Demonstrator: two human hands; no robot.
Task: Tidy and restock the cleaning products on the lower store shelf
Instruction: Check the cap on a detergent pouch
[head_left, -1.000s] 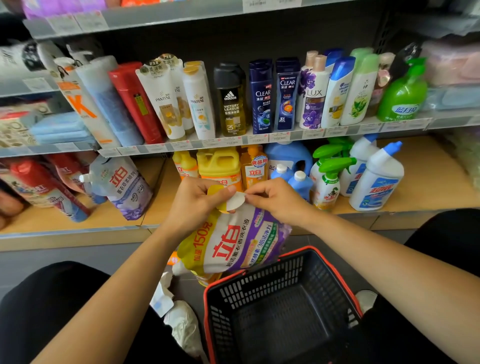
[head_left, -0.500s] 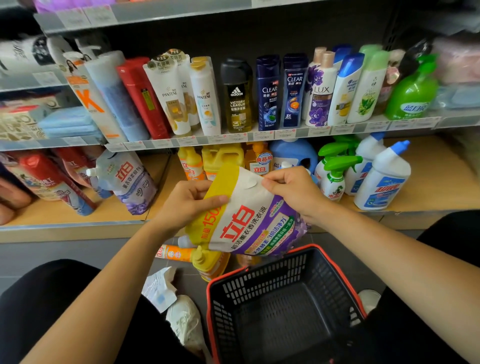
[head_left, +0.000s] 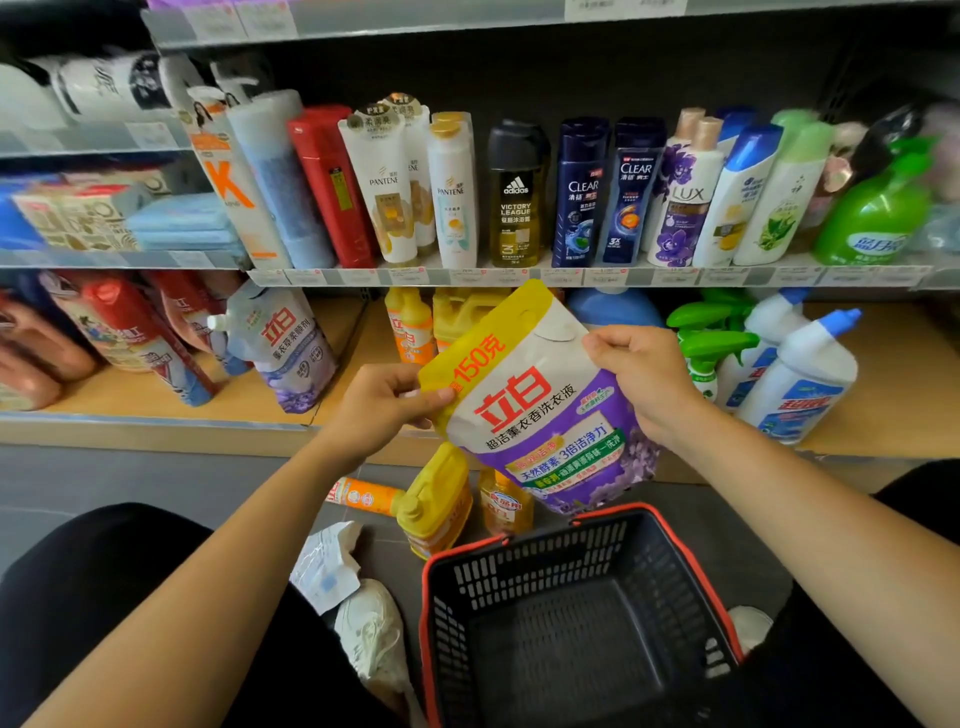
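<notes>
With left hand (head_left: 382, 402), pinches the yellow left edge of the laundry-detergent pouch (head_left: 540, 415), thumb on the printed front; with right hand (head_left: 641, 374), grips the pouch's upper right edge, fingers curled round it. Has the hands apart, one at each side of the pouch. Holds the pouch in the air, tilted, print toward the camera, in front of the lower shelf (head_left: 893, 384) and above the far rim of the black basket (head_left: 467, 545) with red trim. Faces, on that shelf, a similar pouch (head_left: 283, 348) leaning at the left, green spray bottles (head_left: 711, 353) and white cleaner bottles (head_left: 802, 379) at the right, just past the right hand. Crouches over a yellow jug (head_left: 439, 501), a small amber bottle (head_left: 506, 506) beside it and an orange bottle (head_left: 363, 496) lying on its side, all on the floor below the pouch, near crumpled paper (head_left: 324, 566).
</notes>
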